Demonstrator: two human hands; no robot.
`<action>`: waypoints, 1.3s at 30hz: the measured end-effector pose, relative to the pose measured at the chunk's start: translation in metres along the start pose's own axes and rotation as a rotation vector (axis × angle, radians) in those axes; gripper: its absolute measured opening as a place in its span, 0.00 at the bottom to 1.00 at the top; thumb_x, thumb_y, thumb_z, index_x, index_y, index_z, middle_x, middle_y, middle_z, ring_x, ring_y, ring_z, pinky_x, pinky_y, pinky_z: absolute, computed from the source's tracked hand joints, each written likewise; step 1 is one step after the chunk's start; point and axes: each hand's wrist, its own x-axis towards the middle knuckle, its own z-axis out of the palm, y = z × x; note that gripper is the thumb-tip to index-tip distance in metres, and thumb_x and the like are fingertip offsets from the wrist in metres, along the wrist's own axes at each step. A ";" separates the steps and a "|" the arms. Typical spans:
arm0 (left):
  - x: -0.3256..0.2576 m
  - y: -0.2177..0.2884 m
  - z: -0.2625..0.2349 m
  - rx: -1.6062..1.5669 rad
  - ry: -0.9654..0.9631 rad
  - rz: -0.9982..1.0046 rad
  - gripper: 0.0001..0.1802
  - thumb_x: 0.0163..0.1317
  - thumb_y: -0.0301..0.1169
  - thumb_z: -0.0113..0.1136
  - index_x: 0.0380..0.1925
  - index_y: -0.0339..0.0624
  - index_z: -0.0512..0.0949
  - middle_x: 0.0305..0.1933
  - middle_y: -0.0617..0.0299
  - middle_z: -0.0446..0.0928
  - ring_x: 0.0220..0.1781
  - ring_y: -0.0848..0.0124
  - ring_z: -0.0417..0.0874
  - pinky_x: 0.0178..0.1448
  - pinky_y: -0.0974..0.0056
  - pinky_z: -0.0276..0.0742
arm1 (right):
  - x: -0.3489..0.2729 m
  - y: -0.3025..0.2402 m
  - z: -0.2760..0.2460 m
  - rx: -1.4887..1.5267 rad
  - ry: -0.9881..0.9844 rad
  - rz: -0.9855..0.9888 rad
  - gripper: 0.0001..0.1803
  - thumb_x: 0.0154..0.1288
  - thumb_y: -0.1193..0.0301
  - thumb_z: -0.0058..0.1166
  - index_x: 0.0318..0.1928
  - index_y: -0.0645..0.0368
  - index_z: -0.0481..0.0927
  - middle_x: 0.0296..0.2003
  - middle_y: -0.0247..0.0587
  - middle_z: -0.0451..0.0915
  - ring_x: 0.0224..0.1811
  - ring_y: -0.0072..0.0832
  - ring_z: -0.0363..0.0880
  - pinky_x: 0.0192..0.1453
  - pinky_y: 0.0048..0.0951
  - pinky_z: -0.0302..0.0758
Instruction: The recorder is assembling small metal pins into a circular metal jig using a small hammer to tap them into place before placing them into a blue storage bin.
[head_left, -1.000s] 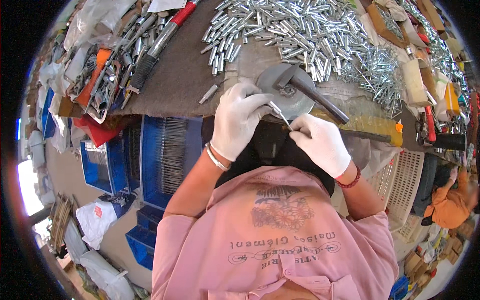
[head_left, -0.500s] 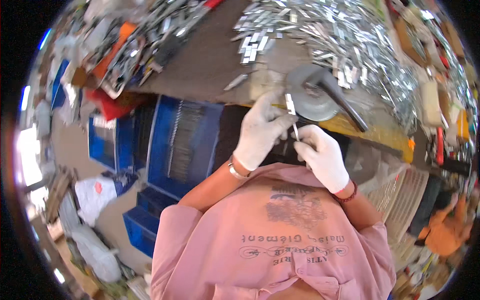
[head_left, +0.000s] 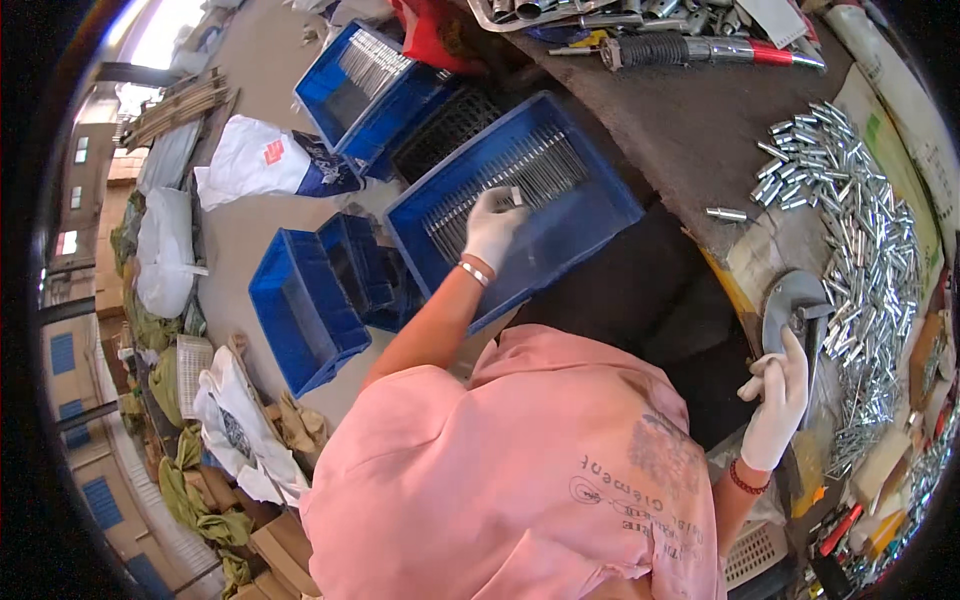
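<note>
Left hand [head_left: 493, 226]: white glove, bracelet at the wrist, reaching out at 12 o'clock from the pink shirt [head_left: 520, 480]. Fingers curled narrow around a small pale piece at the fingertips; what the piece is cannot be told. The hand sits over the blue crate [head_left: 590, 215], which holds a row of thin metal rods [head_left: 520, 175].

Right hand [head_left: 778, 405]: white glove, red band at the wrist, at 3 o'clock of the shirt. Fingers partly closed, thumb out, touching the lower edge of a grey metal disc [head_left: 790, 300] at the bench [head_left: 700, 120] edge. Whether it grips anything cannot be told.

Bench: dark top, at 1 to 3 o'clock. Heap of short silver pins [head_left: 860, 250] just right of the disc; one loose pin [head_left: 726, 214] apart at 11 o'clock of the disc. Red-handled tool [head_left: 700, 50] at the far edge.

Floor, 9 to 12 o'clock: second crate [head_left: 365, 80] with rods; two further blue crates [head_left: 300, 310]; white bags [head_left: 255, 160]; cardboard [head_left: 290, 545].
</note>
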 end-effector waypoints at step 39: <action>-0.093 0.207 0.149 0.552 -0.548 1.250 0.06 0.61 0.24 0.75 0.37 0.38 0.88 0.38 0.53 0.83 0.40 0.57 0.86 0.45 0.57 0.80 | -0.026 0.018 -0.107 -0.828 0.686 -0.353 0.03 0.66 0.70 0.68 0.40 0.48 0.89 0.38 0.38 0.86 0.40 0.40 0.89 0.43 0.38 0.84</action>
